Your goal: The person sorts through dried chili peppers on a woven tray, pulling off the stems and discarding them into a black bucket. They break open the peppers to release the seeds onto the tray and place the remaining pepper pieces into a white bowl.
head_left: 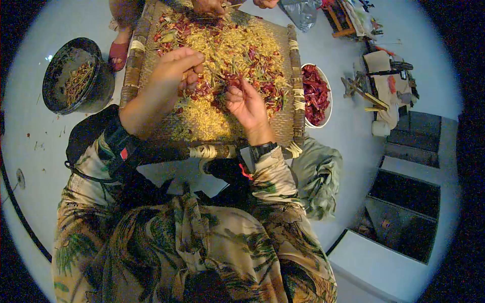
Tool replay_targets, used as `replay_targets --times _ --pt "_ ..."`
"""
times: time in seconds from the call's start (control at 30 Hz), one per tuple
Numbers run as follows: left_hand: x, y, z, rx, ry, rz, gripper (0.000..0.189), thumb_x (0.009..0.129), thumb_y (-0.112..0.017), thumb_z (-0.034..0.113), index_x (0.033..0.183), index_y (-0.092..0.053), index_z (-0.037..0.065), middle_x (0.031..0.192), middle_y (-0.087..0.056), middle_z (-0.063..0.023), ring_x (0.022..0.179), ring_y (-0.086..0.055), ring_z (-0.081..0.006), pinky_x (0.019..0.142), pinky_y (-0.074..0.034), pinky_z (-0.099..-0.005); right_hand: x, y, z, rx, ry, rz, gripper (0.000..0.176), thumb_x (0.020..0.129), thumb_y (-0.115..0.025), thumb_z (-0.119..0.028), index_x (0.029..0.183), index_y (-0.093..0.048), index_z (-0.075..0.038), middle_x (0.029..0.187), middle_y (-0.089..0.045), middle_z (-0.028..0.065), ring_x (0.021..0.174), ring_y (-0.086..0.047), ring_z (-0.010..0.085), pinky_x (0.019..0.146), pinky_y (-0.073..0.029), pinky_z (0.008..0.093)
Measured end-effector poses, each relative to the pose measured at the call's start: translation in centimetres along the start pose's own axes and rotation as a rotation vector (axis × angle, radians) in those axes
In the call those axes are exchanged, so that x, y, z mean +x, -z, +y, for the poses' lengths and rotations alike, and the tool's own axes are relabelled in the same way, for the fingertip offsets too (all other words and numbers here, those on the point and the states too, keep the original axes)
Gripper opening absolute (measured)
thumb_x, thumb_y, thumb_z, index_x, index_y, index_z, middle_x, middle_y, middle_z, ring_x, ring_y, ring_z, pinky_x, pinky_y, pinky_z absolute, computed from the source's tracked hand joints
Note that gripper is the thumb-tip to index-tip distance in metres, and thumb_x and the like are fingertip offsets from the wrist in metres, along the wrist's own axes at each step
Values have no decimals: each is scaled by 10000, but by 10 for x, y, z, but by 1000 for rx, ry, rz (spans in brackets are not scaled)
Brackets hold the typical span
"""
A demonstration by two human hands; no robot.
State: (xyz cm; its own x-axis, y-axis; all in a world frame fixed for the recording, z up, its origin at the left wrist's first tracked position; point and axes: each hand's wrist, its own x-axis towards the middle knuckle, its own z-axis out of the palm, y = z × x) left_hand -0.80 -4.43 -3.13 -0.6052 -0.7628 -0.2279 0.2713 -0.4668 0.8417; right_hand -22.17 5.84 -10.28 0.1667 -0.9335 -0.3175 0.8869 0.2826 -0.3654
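Over a woven bamboo tray [298,117] my two hands work close together. My left hand [174,73] is closed in a pinch over the tray's left half; whatever lies between its fingertips is too small to make out. To its right, my right hand [247,107] is closed with the thumb up, gripping a dark red dried chili [232,82] at its fingertips. Under both hands spread yellow chili seeds [207,117], mixed with red dried pods and thin stems.
At left stands a black bucket [103,83] with stems inside. A white bowl [330,103] of red dried chilies sits against the tray's right side. Across the tray are another person's hands [208,6] and a red sandal [118,53]. A grey plastic bag [300,14] lies at the back.
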Motion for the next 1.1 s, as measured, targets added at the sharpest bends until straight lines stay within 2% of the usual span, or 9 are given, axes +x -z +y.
replay_targets --times 0.2,0.33,0.43,0.57,0.6,0.7,0.9,0.97,1.1 --pt "-4 -3 4 -29 -74 13 132 886 -514 186 810 -527 79 622 -463 41 496 -399 -40 416 -280 -186 -5 -14 0 -56 98 189 198 901 -504 -289 975 -535 -108 868 -618 87 712 -593 208 518 -478 350" --pt "-4 2 8 -48 -80 -16 130 889 -507 181 814 -525 76 635 -459 39 505 -393 -42 441 -282 -191 4 -33 13 -616 138 381 144 855 -567 -157 969 -579 -70 799 -615 60 697 -599 185 478 -476 279" --pt "-7 2 13 -52 -85 -34 132 890 -507 179 812 -524 74 632 -453 38 514 -398 -38 455 -296 -189 23 -9 21 -1249 6 375 204 821 -626 -186 962 -578 -47 761 -608 39 715 -608 166 508 -487 294" --pt "-5 0 13 -83 -61 46 143 888 -515 183 803 -521 69 624 -452 36 513 -401 -38 459 -302 -187 48 -10 43 -2097 404 290 292 720 -712 -224 875 -584 -13 730 -608 132 627 -560 273 581 -449 372" --pt "-4 1 12 -78 -59 44 147 888 -517 185 800 -520 68 624 -454 37 511 -402 -38 459 -304 -187 51 -11 46 -2282 330 299 324 697 -715 -269 848 -576 -18 736 -590 173 658 -558 323 600 -443 396" --pt "-2 3 12 -88 -56 24 152 886 -523 189 793 -515 68 628 -461 38 508 -406 -41 458 -311 -190 54 -4 48 -2512 264 225 323 724 -691 -297 825 -564 -18 722 -586 164 654 -568 317 609 -450 399" --pt "-4 9 14 -87 -67 -18 147 884 -524 190 796 -518 72 630 -468 39 512 -420 -43 460 -325 -190 33 7 15 -1412 -79 425 219 803 -618 -236 800 -562 -25 714 -591 84 620 -593 210 535 -495 323" --pt "-5 8 13 -98 -74 -23 145 871 -541 195 793 -523 73 644 -487 27 505 -436 -48 453 -342 -191 24 7 3 -863 45 425 156 826 -551 -176 835 -539 -21 801 -588 93 705 -599 186 535 -525 293" --pt "-5 3 12 -125 -72 33 135 863 -551 187 797 -526 73 641 -495 25 491 -435 -51 442 -337 -191 9 2 -25 -710 210 457 201 784 -593 -192 889 -561 -24 806 -598 114 733 -610 243 571 -535 375"
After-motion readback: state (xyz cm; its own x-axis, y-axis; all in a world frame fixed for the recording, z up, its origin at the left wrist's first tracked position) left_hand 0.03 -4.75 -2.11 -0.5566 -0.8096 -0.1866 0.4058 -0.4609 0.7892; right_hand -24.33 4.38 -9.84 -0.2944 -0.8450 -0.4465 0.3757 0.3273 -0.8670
